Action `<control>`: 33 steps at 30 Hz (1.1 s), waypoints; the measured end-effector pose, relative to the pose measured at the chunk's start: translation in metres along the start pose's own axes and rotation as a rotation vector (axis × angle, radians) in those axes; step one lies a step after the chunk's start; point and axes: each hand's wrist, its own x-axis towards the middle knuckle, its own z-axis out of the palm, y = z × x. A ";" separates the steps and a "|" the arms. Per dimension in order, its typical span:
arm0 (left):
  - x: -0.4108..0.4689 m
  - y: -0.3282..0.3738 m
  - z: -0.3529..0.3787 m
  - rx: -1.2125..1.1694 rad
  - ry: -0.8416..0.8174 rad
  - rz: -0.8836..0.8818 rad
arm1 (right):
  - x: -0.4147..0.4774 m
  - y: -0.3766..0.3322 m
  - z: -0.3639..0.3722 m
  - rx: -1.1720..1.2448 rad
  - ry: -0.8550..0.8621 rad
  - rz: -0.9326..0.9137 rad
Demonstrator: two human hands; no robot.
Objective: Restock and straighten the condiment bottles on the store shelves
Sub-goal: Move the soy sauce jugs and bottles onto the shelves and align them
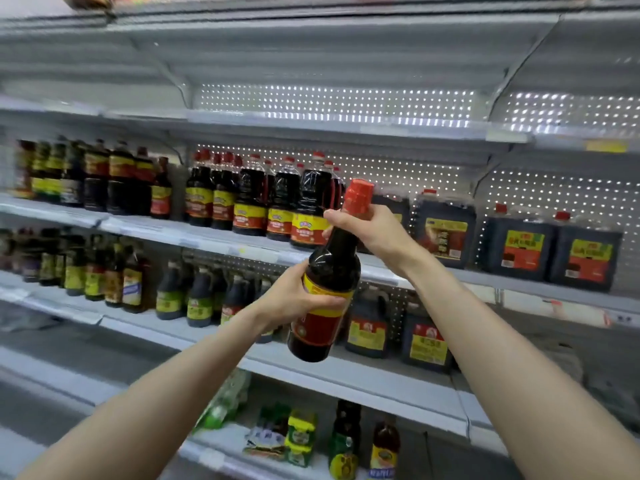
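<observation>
both hands are gripping one dark sauce bottle point(327, 278). the right hand point(372, 228) is wrapping its neck under the red cap point(358, 195). the left hand point(294, 299) is curling round the label below.

Dark bottle point(330, 268) with red cap and yellow-and-red label: tilted in mid-air, cap up and to the right, left hand point(294, 299) round the label, right hand point(372, 230) at the neck. Behind, upright rows of similar bottles point(249, 199) on the shelf point(207, 235).
</observation>
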 end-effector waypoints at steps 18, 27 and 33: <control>0.074 -0.077 -0.253 -0.017 0.044 0.057 | 0.180 -0.018 0.181 0.060 -0.035 -0.055; 0.127 -0.123 -0.335 0.048 0.097 0.052 | 0.276 0.009 0.242 0.162 -0.029 -0.182; 0.168 -0.146 -0.406 0.055 0.206 0.084 | 0.354 0.011 0.285 0.223 -0.030 -0.269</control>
